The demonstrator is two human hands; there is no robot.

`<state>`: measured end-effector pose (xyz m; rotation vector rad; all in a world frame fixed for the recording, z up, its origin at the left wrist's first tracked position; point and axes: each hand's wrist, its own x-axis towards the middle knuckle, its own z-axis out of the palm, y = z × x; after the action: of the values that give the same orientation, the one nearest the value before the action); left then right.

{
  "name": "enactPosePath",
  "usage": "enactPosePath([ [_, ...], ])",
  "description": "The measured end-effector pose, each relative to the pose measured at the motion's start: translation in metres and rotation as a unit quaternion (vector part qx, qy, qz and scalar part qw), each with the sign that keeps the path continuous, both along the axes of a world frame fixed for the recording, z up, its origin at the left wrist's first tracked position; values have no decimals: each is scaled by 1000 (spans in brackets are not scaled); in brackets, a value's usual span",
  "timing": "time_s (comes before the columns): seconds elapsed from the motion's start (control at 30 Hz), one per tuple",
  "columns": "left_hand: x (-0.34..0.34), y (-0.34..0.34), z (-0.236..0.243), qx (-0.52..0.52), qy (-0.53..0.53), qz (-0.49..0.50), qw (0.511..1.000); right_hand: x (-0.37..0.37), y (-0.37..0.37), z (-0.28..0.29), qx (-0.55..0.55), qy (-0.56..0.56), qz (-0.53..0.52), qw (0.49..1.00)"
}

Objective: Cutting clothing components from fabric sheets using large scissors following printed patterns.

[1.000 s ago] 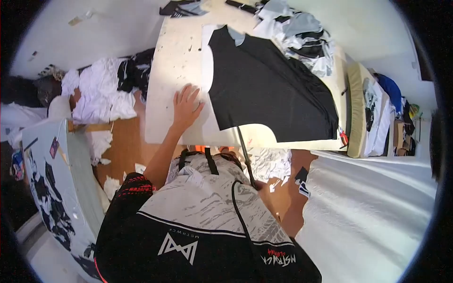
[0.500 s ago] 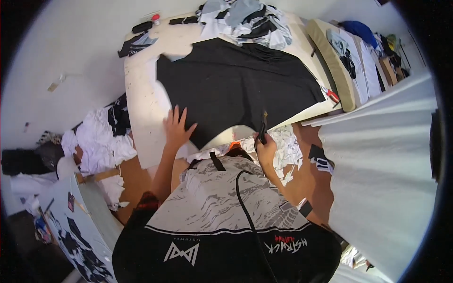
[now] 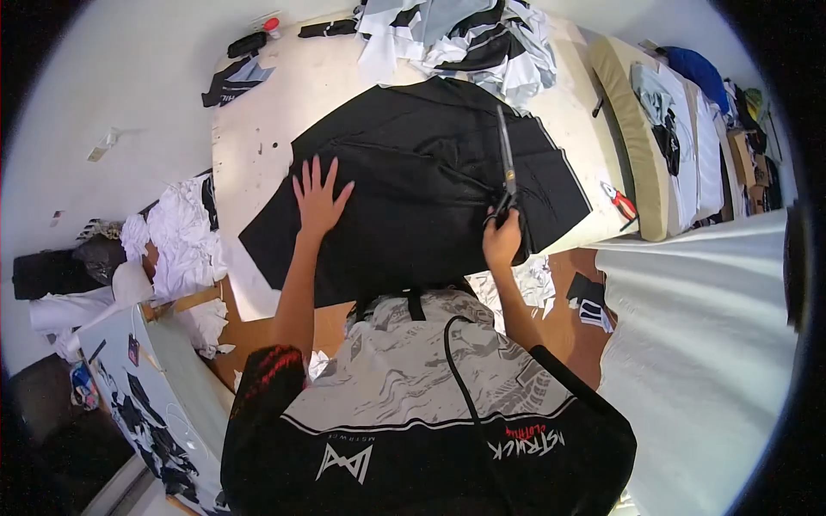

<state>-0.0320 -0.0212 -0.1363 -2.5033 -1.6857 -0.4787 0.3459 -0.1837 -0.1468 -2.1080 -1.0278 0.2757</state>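
Black fabric (image 3: 404, 224) lies spread over the pale table (image 3: 258, 163), its near edge hanging toward my body. My left hand (image 3: 320, 202) presses flat on the fabric's left part, fingers spread and holding nothing. In my right hand (image 3: 502, 236) is a pair of scissors (image 3: 506, 159), gripped by the black handles. Their long blades point away from me over the right part of the fabric and look closed together. Wrinkles run through the cloth beside the scissors.
A heap of grey, white and black cloth (image 3: 465, 39) sits at the table's far side. Red-handled pliers (image 3: 619, 203) lie at the right edge, near a beige padded slab (image 3: 628, 129). White scraps (image 3: 185, 232) pile at left; a white curtain (image 3: 697, 344) hangs at right.
The black fabric has been turned and pulled nearer to me. My left hand has moved farther onto it; my right hand has shifted right and forward with the scissors, whose blades now show fully.
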Motion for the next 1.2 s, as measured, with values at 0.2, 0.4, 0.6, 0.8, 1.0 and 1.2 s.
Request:
enactPosePath([
  [0.2, 134, 157, -31, -33, 19, -33, 999, 143, 104, -38, 21, -82, -16, 996],
  [0.4, 205, 270, -21, 145, -207, -215, 943, 231, 157, -22, 68, -8, 32, 997],
  [0.6, 119, 86, 8, 41, -159, -42, 986, 145, 17, 25, -56, 181, 165, 968],
  [0.8, 69, -39, -24, -73, -43, -24, 996, 33, -150, 24, -264, 357, 163, 881],
  [1.0, 58, -66, -37, -60, -56, -24, 996, -16, -231, 43, -242, 544, 126, 794],
  [1.2, 71, -90, -37, -53, -104, 13, 993, -39, -212, 49, -321, 548, 155, 756],
])
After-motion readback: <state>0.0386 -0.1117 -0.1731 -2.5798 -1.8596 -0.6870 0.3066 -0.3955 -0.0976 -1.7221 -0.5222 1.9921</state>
